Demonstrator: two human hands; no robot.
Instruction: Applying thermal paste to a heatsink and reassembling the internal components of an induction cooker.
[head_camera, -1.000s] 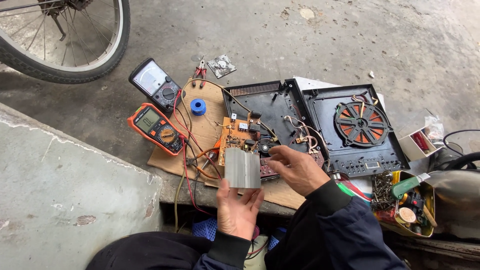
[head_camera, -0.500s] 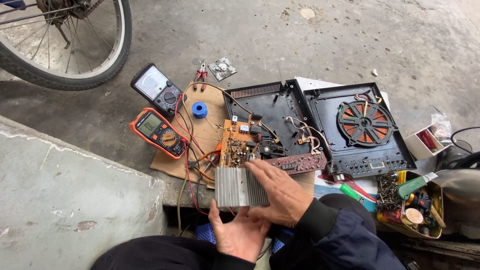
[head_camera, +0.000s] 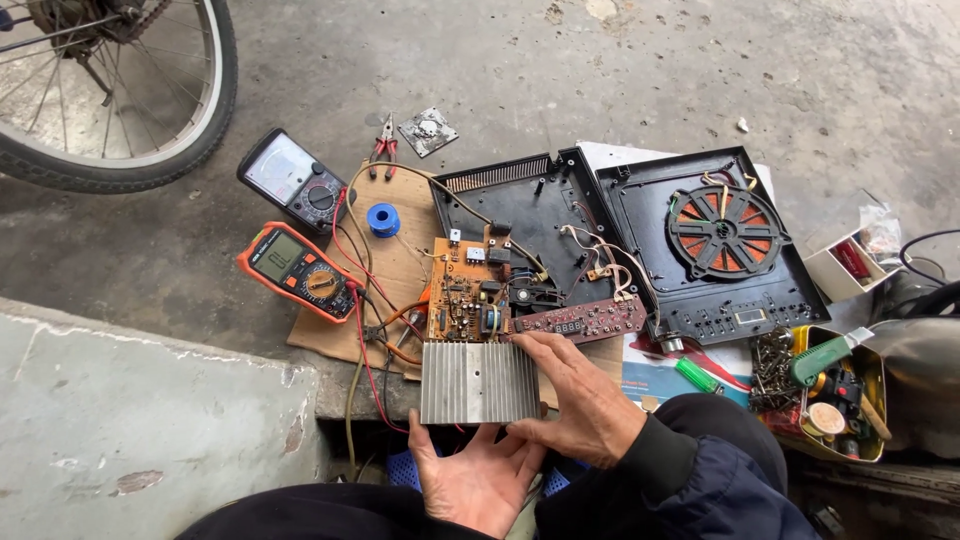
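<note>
1. Left hand (head_camera: 478, 480) sat palm up under the ribbed aluminium heatsink (head_camera: 479, 382); its fingers were spread apart and cupped the lower edge from below.
2. Right hand (head_camera: 580, 400) lay on the heatsink's right side, fingers curled onto that edge and thumb on the top corner, so the fingers were clamped on the heatsink.
3. Heatsink was joined to the brown circuit board (head_camera: 470, 295), which stood just above the fingers, tilted up off the cardboard sheet (head_camera: 400, 265).
4. Narrow display board (head_camera: 585, 320) hung just above the right fingers, tied by wires to the brown board.
5. Open black cooker casing (head_camera: 540, 215) and the half carrying the copper coil (head_camera: 722, 232) lay beyond the right fingers.
6. Orange digital multimeter (head_camera: 298, 270) and black analog meter (head_camera: 293, 180) sat up and left of the left fingers, red leads running towards the board.
7. Blue solder spool (head_camera: 383, 219) lay well above the left fingers; small pliers (head_camera: 385, 138) farther up.
8. Green-handled screwdriver (head_camera: 700, 376) lay just right of the right hand; tin of screws and parts (head_camera: 825, 390) farther right.
9. Bicycle wheel (head_camera: 120, 90) stood far up left on the concrete floor (head_camera: 600, 80).
</note>
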